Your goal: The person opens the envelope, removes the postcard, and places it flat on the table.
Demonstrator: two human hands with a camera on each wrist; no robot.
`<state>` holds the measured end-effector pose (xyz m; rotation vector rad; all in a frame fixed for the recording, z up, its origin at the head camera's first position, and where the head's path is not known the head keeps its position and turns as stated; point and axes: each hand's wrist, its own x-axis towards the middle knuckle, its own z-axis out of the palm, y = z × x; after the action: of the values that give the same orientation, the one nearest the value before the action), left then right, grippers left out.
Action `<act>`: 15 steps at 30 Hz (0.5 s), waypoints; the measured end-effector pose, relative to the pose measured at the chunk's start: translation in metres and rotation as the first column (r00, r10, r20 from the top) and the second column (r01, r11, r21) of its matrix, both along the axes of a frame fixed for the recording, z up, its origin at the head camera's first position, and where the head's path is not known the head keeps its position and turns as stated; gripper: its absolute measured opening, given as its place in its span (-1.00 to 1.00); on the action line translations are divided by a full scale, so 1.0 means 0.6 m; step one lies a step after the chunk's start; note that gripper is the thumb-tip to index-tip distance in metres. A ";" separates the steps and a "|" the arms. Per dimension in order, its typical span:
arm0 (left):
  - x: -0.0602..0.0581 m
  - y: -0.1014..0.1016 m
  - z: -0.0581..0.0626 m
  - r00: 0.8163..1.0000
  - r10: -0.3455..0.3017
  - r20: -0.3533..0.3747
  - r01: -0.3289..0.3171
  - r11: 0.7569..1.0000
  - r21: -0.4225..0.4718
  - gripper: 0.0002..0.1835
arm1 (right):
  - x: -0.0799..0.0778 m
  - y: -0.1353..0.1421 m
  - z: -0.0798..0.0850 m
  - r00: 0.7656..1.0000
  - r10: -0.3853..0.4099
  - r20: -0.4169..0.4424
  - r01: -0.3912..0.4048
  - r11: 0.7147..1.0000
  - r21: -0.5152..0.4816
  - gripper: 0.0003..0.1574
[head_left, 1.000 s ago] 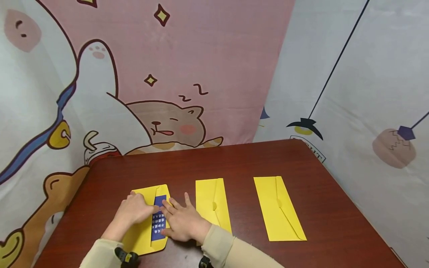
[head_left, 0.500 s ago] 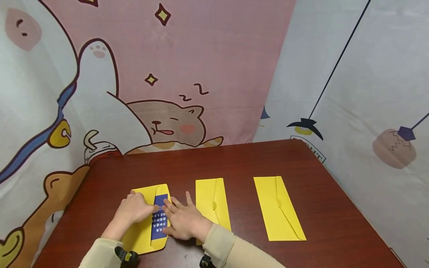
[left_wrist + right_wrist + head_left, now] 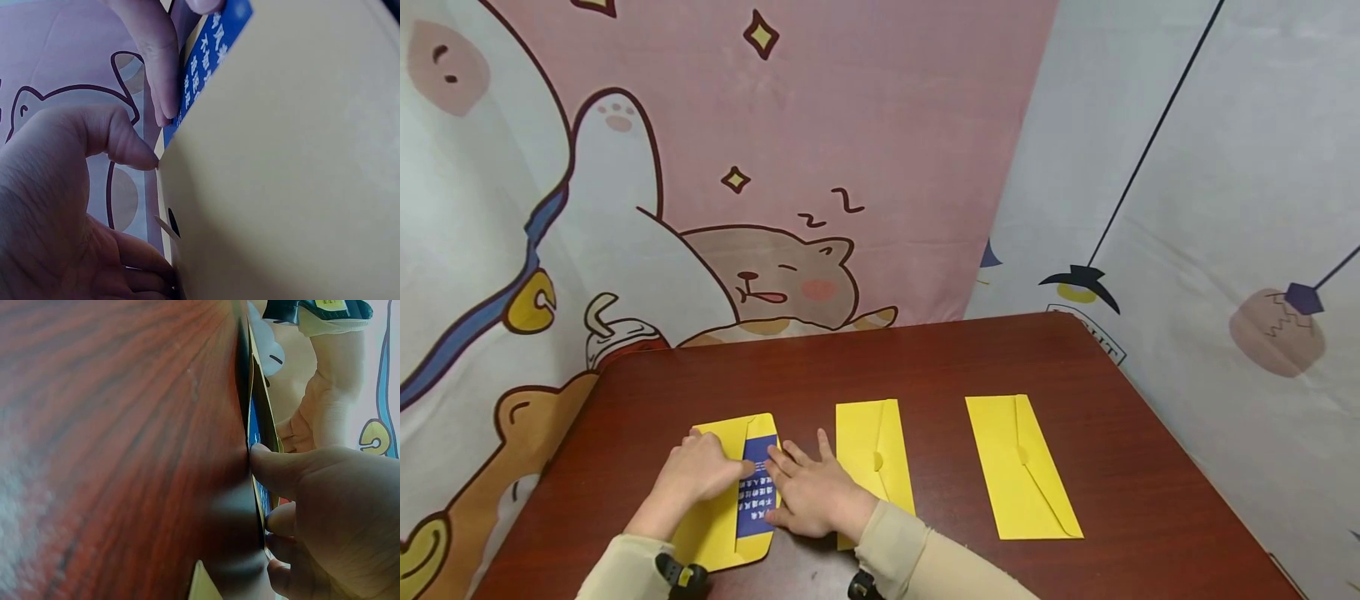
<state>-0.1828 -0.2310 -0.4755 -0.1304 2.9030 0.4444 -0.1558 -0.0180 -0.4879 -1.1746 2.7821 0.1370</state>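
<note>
A yellow envelope lies open on the left of the table, with its flap spread toward the right. A blue card with white writing shows at its mouth, the rest hidden inside. My left hand holds the envelope, its thumb at the pocket edge and its fingers curled at the far side, as the left wrist view shows. My right hand has spread fingers, their tips on the exposed card near the flap. In the right wrist view, the thumb touches the card's edge.
Two more yellow envelopes, both closed, lie to the right: a middle one partly under the right forearm, and a far one. The reddish-brown table runs back to a cartoon-printed cloth. A dark band sits on each wrist.
The blue card has slid slightly to the right, so a wider strip of it shows at the envelope's mouth. My right hand has shifted slightly right with it; my left hand stays in place.
</note>
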 end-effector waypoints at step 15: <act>-0.002 0.001 -0.001 1.000 -0.005 0.015 0.005 1.000 -0.012 -0.10 | -0.002 0.005 0.000 1.000 -0.005 -0.002 0.005 1.000 0.008 -0.04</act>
<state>-0.1839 -0.2307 -0.4760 -0.1283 2.8908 0.4232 -0.1570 -0.0148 -0.4880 -1.1666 2.7829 0.1494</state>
